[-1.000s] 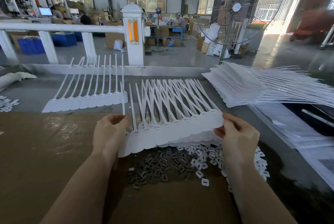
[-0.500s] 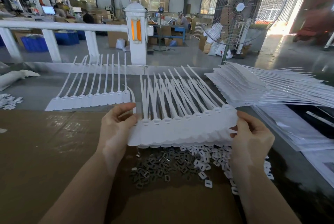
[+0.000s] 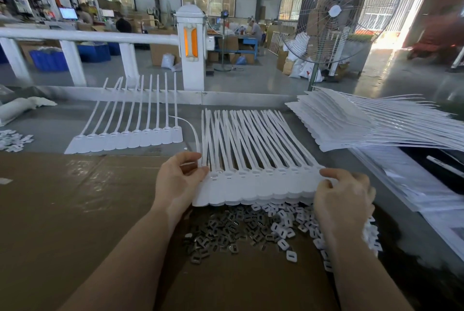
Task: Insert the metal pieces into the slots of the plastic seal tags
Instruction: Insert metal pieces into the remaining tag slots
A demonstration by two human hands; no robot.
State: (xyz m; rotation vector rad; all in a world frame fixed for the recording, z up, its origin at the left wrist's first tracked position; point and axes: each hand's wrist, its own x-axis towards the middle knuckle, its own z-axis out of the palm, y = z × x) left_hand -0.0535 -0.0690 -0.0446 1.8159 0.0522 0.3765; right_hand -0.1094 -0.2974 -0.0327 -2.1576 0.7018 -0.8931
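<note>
1. Hands first: my left hand (image 3: pixel 179 180) pinches the left end of a fanned row of white tags (image 3: pixel 253 185); my right hand (image 3: pixel 344 200) grips the right end, fingers curled over the edge.
2. I see the row held just above the cardboard (image 3: pixel 62 210), straps pointing away from me.
3. Metal pieces (image 3: pixel 226 230) lie heaped below the row, white clips (image 3: pixel 288 233) beside them.
4. Another tag row (image 3: pixel 125 137) lies far left; a tag stack (image 3: pixel 364 125) sits right.

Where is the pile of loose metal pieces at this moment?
In the head view, the metal pieces lie low and center on the brown cardboard, between the forearms, just below the held strip of seal tags, with small white plastic pieces on their right.
</note>
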